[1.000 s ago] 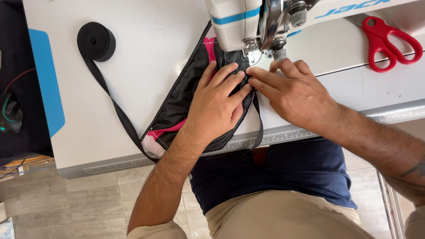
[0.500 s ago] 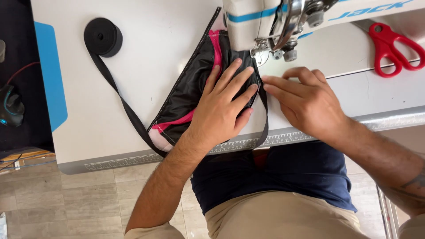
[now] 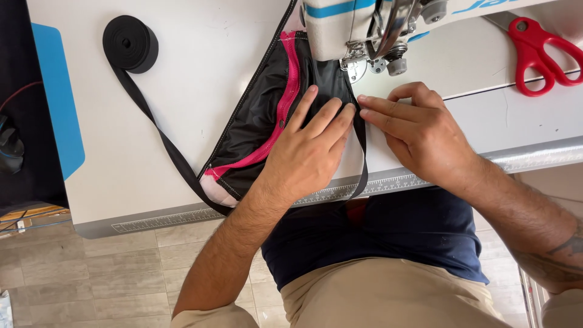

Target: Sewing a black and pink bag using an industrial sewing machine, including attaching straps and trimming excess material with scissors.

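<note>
A black fabric pouch (image 3: 258,130) with a pink zipper lies on the white sewing table (image 3: 200,73), its far end under the sewing machine head (image 3: 364,24). My left hand (image 3: 310,152) lies flat on the pouch, fingers spread toward the presser foot. My right hand (image 3: 413,130) rests just right of it, fingertips pressing a black binding strap (image 3: 362,140) against the pouch's edge by the needle. The strap runs around the pouch's near edge and back to a black roll (image 3: 129,44) at the far left.
Red-handled scissors (image 3: 537,51) lie at the far right of the table. A ruler strip (image 3: 182,217) runs along the table's near edge. A blue panel (image 3: 57,97) stands at the left side. Tiled floor shows below.
The view has shifted slightly, so the table sits lower and more to the right in frame. Both hands have stayed pressed on the pouch and strap by the needle.
</note>
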